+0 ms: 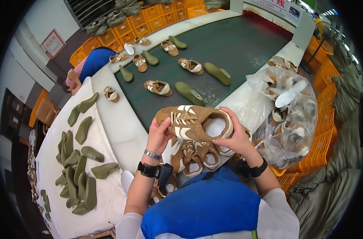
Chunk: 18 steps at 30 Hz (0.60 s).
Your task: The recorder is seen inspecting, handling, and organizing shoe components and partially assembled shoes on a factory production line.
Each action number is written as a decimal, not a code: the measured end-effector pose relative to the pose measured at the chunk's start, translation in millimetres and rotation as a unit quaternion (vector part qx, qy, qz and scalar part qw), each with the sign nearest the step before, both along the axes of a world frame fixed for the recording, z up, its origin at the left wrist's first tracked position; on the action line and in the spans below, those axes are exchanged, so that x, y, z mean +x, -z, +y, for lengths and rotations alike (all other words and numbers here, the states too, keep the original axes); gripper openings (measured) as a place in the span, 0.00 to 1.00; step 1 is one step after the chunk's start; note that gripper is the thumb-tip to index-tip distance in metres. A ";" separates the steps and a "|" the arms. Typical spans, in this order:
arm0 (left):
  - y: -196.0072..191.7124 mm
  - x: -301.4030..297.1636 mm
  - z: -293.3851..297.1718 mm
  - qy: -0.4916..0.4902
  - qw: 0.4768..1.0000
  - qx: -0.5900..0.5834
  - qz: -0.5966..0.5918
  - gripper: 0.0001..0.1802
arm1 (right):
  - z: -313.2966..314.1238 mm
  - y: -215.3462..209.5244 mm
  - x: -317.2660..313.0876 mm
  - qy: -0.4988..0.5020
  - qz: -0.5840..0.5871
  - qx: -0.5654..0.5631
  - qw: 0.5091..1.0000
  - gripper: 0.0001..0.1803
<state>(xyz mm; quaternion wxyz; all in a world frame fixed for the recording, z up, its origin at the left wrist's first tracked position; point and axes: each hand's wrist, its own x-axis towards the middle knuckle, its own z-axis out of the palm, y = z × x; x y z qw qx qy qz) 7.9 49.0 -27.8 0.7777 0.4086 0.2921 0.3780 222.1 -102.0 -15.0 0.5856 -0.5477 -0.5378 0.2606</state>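
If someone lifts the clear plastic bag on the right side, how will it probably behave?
The clear plastic bag will probably sag and change shape, because its thin film looks wrinkled. It may feel fairly heavy, since several shoes show through it. These lie at different angles, so they might shift during lifting.

Far off to the left, orange crates [138,24] stood in stacked rows, topped with crumpled grey-green sheets [127,7]. A red-bordered notice [53,43] hung on the pale wall [40,22], left of a dark slatted panel [88,12]. A co-worker in blue [96,61] bent over beyond the table [104,139], and a brown chair [45,111] stood at left. A green belt [229,44] stretched toward the far right. At right, a clear plastic bag [307,105] bulged beside more crates [325,137], near drab cloth [328,203].
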 end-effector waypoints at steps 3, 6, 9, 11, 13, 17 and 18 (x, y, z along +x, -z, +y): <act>16.6 -13.0 5.7 0.005 0.993 -0.097 -0.065 0.20 | 7.2 -12.6 -19.5 -0.058 0.115 -0.057 0.990 0.47; 5.0 6.0 -29.9 0.154 0.947 -0.229 -0.163 0.27 | 24.1 21.8 -48.0 0.060 0.037 -0.034 0.997 0.48; 26.8 0.5 -28.6 0.063 0.991 -0.112 -0.046 0.24 | 31.6 45.5 -56.5 -0.057 -0.049 -0.023 0.997 0.46; 36.8 -28.8 -3.6 0.053 0.985 -0.160 -0.046 0.23 | 28.4 44.8 -35.2 -0.102 0.059 -0.137 0.984 0.41; 43.2 -57.9 42.5 0.054 0.989 -0.135 -0.040 0.23 | 23.7 73.5 10.7 0.003 0.089 -0.129 0.988 0.34; 61.5 -157.4 167.2 -0.127 0.984 -0.108 0.063 0.31 | -8.7 105.9 131.3 0.320 -0.100 -0.206 0.919 0.25; 67.8 -173.8 189.8 -0.256 0.944 -0.194 0.073 0.34 | -26.0 138.9 176.0 0.395 -0.204 -0.220 0.868 0.23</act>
